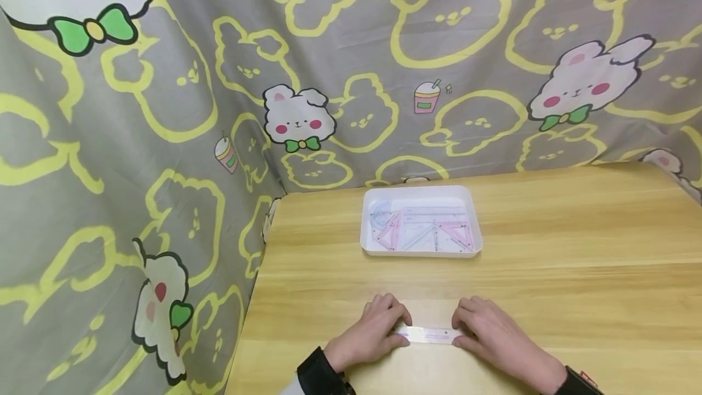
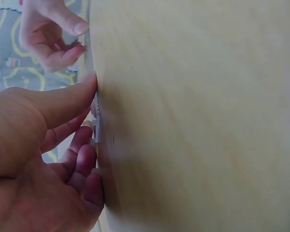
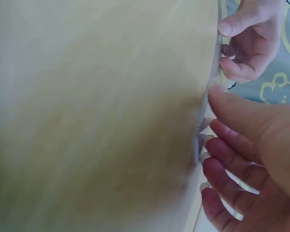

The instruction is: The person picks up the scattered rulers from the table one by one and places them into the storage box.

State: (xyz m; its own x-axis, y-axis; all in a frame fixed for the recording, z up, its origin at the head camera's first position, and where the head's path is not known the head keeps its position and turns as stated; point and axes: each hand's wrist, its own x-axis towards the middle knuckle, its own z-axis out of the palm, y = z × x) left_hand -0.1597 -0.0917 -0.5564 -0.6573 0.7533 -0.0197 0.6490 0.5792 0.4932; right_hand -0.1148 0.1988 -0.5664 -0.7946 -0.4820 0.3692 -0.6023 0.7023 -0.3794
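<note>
A clear, narrow ruler [image 1: 430, 335] lies flat, close to the wooden table top, and runs left to right between the two hands. My left hand [image 1: 374, 329] pinches its left end with thumb and fingers on opposite long edges. At the other end, my right hand [image 1: 490, 331] grips it the same way. In the left wrist view, a thin end of the ruler [image 2: 98, 129] shows by the fingertips. The right wrist view has the ruler [image 3: 197, 147] edge-on beside the curled fingers. Both ends are partly covered by the fingers.
Beyond the hands stands a white tray [image 1: 421, 254] holding pink and blue set squares, a bluish protractor [image 1: 381, 214] and a clear ruler [image 1: 433, 214]. A grey curtain [image 1: 351, 47] with rabbit prints borders the wooden table [image 1: 576, 249] at the back and left.
</note>
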